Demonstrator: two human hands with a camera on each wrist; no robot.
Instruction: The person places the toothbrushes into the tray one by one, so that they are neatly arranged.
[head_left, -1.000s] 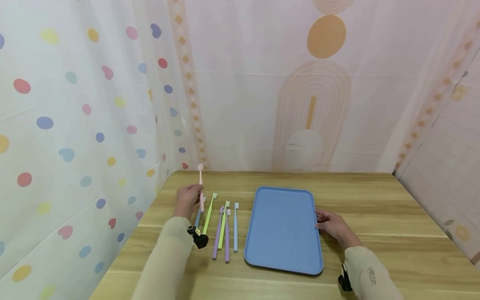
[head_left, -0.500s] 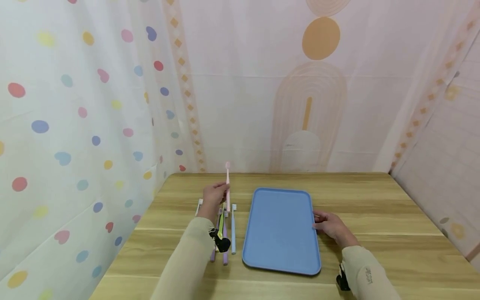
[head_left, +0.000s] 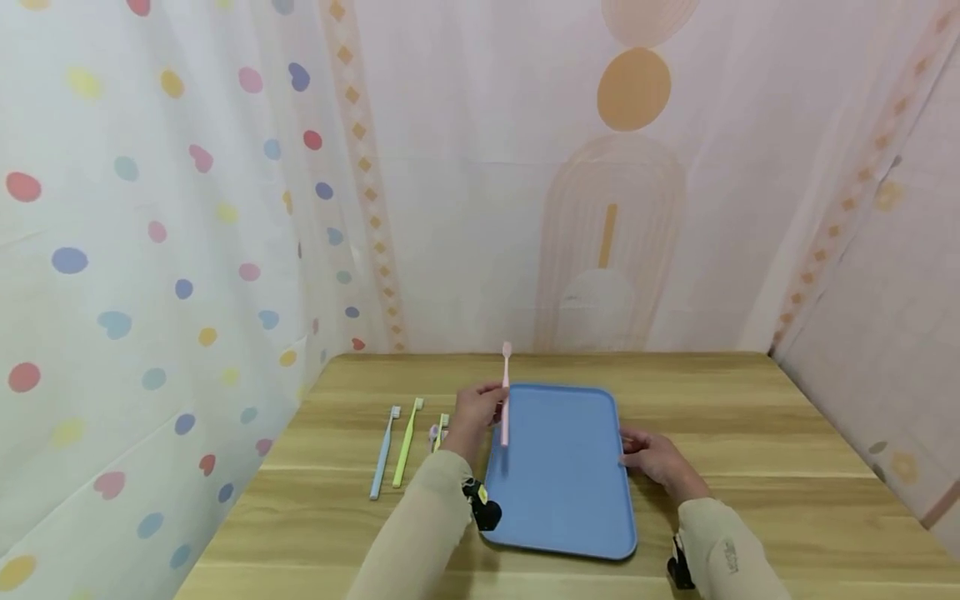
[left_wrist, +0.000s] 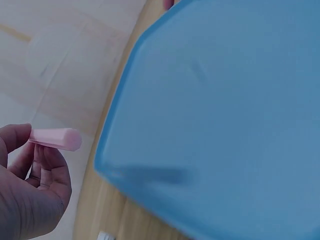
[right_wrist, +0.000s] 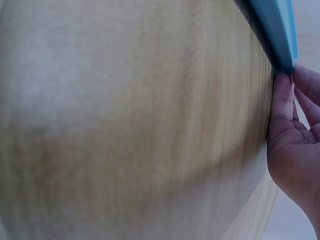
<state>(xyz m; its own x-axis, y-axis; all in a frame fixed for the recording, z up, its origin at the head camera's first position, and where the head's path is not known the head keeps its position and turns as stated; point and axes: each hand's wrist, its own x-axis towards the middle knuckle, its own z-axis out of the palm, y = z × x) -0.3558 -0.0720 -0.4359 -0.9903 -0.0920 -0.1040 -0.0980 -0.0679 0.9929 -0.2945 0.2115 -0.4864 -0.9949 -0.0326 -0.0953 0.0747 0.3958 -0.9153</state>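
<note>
My left hand (head_left: 474, 417) pinches a pink toothbrush (head_left: 505, 417) between thumb and fingers. The brush head points up and away, and its handle end hangs above the left part of the blue tray (head_left: 562, 492). In the left wrist view the blunt handle end of the pink toothbrush (left_wrist: 57, 138) sticks out from the fingers, and a shadow falls on the tray. At the tray's right edge, my right hand (head_left: 660, 460) holds the rim between thumb and fingers; the right wrist view shows the thumb against the tray edge (right_wrist: 280, 37).
Left of the tray, a light blue toothbrush (head_left: 383, 454) and a green toothbrush (head_left: 407, 446) lie on the wooden table (head_left: 315, 517). More toothbrushes are mostly hidden behind the left arm; the head of a second green one (head_left: 444, 422) shows. A patterned curtain (head_left: 480, 208) hangs behind.
My left hand has carried the pink toothbrush rightward, from above the other toothbrushes to over the tray's left side. My right hand has stayed at the tray's right edge.
</note>
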